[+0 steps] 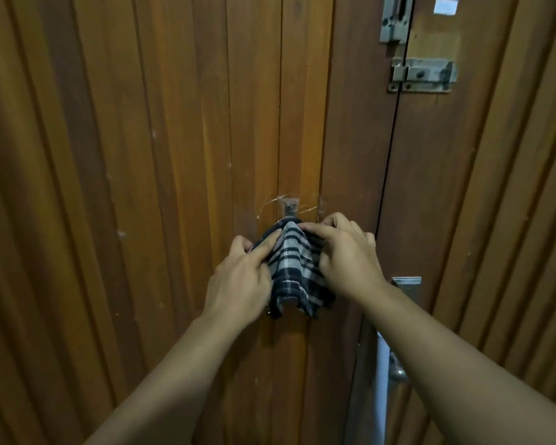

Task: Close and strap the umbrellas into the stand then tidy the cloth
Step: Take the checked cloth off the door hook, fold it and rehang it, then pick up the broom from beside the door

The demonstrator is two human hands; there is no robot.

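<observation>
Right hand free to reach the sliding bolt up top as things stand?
Probably not right away: the right hand pinches the checked cloth at the hook. The path up the door to the sliding bolt looks unobstructed once it lets go.

Two bare forearms came up from the bottom edge of the view, each ending in a bare hand. No sleeve, cuff or glove covered either arm as far down as the view reached. The left hand [238, 281] wore no ring, watch or band that showed; its wrist was plain. The right hand [347, 255] was likewise unadorned, its wrist bare too. Fingernails were short and unpainted where they could be made out. The arms were slim and smooth, without visible marks.
</observation>
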